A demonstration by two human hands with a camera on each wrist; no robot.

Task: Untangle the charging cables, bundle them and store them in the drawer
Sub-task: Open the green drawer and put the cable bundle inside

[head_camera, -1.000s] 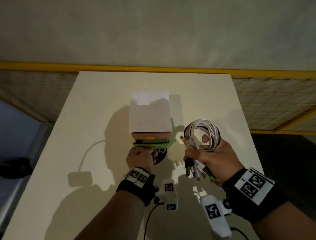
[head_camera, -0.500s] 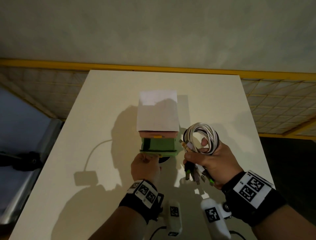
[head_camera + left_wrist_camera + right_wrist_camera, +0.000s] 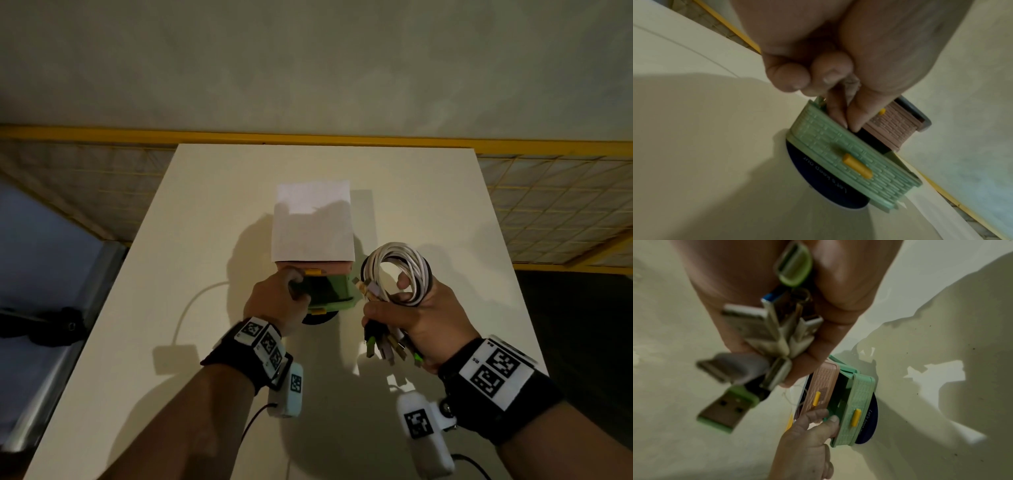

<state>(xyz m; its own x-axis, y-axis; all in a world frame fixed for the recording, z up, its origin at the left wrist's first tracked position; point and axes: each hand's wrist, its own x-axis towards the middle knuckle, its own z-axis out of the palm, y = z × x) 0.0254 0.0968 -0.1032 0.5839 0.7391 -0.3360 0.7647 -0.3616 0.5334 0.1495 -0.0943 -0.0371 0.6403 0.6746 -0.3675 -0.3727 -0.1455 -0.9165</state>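
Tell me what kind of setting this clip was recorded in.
Probably a staged recording space, not a home: a bare white table against a plain wall, yellow-framed wire mesh fencing beside it, and tagged wristbands on both arms.

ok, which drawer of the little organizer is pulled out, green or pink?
The green drawer, the lower one: the left hand hooks into it. The pink drawer above sits closed.

green drawer [image 3: 330, 289] inside: dark, contents unreadable | left hand [image 3: 277, 301] fingertips hidden within it | disc [image 3: 824, 178] lettering partly covered | plugs [image 3: 748, 344] blurred
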